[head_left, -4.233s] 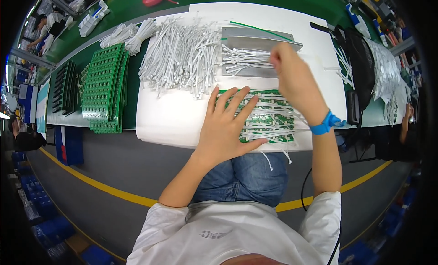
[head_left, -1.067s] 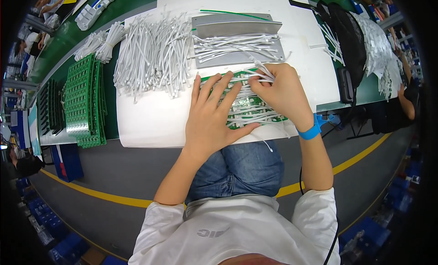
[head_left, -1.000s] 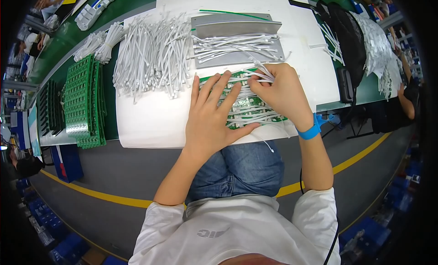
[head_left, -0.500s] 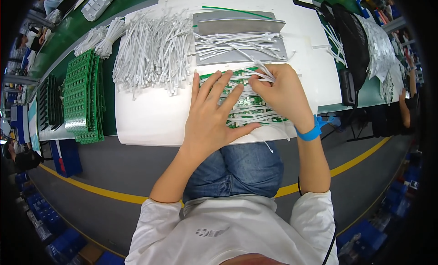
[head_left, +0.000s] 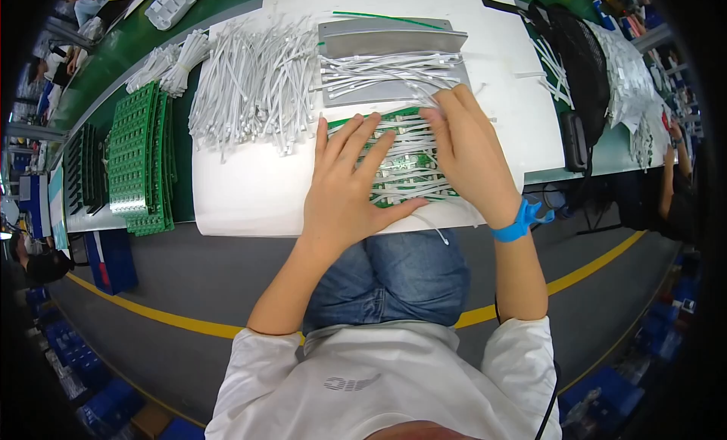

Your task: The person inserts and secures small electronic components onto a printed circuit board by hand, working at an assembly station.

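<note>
In the head view, a green circuit board point(head_left: 400, 167) lies on a white sheet point(head_left: 246, 190) at the near edge of the bench, crossed by rows of thin white cable ties point(head_left: 413, 147); one tie hangs curved over the near edge. The left hand point(head_left: 339, 179) is spread wide over the board's left part, thumb along its near side. The right hand point(head_left: 471, 156) bends over the far right part, thumb and fingertips drawn narrow at some tie ends; whether it grips one I cannot tell.

Just beyond the board sits a grey metal holder point(head_left: 390, 42), smooth and angular, with a flat base and a raised wall; a layer of white ties point(head_left: 397, 69) lies lengthwise on the base. A narrow green strip point(head_left: 390, 19) lies along its far side.

To the left spreads a large tangled heap of loose ties point(head_left: 257, 84), with tied bundles point(head_left: 182, 61) further left. Nearer, a stack of green perforated-looking panels point(head_left: 132, 152) leans beside dark toothed strips point(head_left: 83, 171).

On the right are a black mesh bag point(head_left: 579, 61), contents hidden, and a crinkled, shiny plastic bag point(head_left: 625, 65). A glossy blue wrist strap point(head_left: 513, 229) rings the right wrist.
</note>
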Motion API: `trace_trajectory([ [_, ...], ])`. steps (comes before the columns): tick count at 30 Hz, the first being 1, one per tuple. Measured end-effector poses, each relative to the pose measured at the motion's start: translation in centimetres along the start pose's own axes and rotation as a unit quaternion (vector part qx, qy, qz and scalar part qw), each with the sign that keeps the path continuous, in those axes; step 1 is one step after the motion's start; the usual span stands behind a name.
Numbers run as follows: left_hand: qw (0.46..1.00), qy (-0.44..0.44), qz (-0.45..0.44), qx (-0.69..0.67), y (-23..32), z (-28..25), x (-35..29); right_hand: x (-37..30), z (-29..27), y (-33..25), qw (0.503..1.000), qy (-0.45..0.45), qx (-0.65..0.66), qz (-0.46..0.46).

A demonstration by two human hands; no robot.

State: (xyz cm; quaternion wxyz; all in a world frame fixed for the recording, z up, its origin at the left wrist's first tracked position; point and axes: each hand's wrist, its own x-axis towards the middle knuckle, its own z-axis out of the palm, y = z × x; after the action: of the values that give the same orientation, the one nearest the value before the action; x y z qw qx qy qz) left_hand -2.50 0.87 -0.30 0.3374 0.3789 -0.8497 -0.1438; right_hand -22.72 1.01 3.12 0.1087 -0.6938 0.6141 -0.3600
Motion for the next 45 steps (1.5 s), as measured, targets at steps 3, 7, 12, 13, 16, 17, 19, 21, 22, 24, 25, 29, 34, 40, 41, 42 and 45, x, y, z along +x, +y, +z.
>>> trace_trajectory([
  [3, 1.000, -0.005, -0.002, -0.006, 0.1, 0.1, 0.0, 0.2, -0.4, 0.8, 0.990, 0.082, -0.107, -0.053],
  [7, 1.000, 0.000, 0.029, -0.002, -0.1, 0.0, -0.1, -0.1, -1.4, 0.7, 0.984, 0.169, 0.050, -0.020],
  [12, 1.000, 0.003, 0.023, -0.015, -0.1, -0.2, -0.1, -1.0, -3.6, -0.9, 0.962, 0.068, 0.264, 0.030],
  [13, 1.000, 0.001, 0.020, -0.016, -0.1, -0.3, -0.1, -1.0, -4.1, -1.0, 0.975, 0.008, 0.219, 0.037],
  [16, 1.000, -0.003, 0.019, -0.017, -0.1, -0.3, 0.0, -1.2, -4.1, 0.0, 0.988, -0.069, 0.132, 0.042],
  [17, 1.000, -0.005, 0.021, -0.017, -0.1, -0.2, 0.0, -1.2, -3.9, 0.1, 0.990, -0.075, 0.111, 0.042],
  [19, 1.000, -0.004, 0.020, -0.015, -0.1, -0.2, 0.1, -1.0, -3.8, 0.0, 0.992, -0.081, 0.091, 0.042],
  [21, 1.000, -0.005, 0.019, -0.012, -0.1, -0.3, 0.0, -0.3, -3.6, -0.4, 0.989, -0.124, 0.017, 0.081],
  [22, 1.000, -0.005, 0.020, -0.011, -0.1, -0.3, 0.0, 0.0, -3.3, -0.5, 0.989, -0.124, 0.017, 0.082],
  [24, 1.000, -0.005, 0.021, -0.010, -0.2, -0.2, 0.0, 0.4, -2.8, -0.5, 0.983, -0.160, -0.011, 0.094],
  [25, 1.000, -0.004, 0.022, -0.010, -0.2, -0.2, 0.0, 0.5, -2.7, -0.2, 0.983, -0.160, -0.011, 0.094],
  [29, 1.000, -0.007, 0.017, -0.017, -0.1, -0.1, 0.1, 0.8, -2.7, 0.0, 0.978, -0.160, 0.046, 0.123],
  [34, 1.000, -0.005, 0.016, -0.012, -0.1, -0.2, 0.0, 0.9, -3.1, -0.5, 0.974, -0.148, 0.046, 0.165],
  [40, 1.000, -0.005, 0.018, -0.009, -0.2, -0.1, -0.1, 0.5, -3.4, -0.2, 0.987, -0.151, -0.061, -0.013],
  [41, 1.000, -0.005, 0.019, -0.007, -0.2, -0.1, -0.1, 0.5, -3.2, 0.2, 0.984, -0.152, -0.064, -0.071],
  [42, 1.000, -0.005, 0.019, -0.007, -0.3, -0.1, -0.2, 0.5, -3.1, 0.4, 0.977, -0.153, -0.067, -0.128],
  [45, 1.000, -0.008, 0.023, -0.003, -0.3, -0.1, -0.1, 0.7, -3.2, 0.6, 0.963, -0.151, -0.125, -0.184],
])
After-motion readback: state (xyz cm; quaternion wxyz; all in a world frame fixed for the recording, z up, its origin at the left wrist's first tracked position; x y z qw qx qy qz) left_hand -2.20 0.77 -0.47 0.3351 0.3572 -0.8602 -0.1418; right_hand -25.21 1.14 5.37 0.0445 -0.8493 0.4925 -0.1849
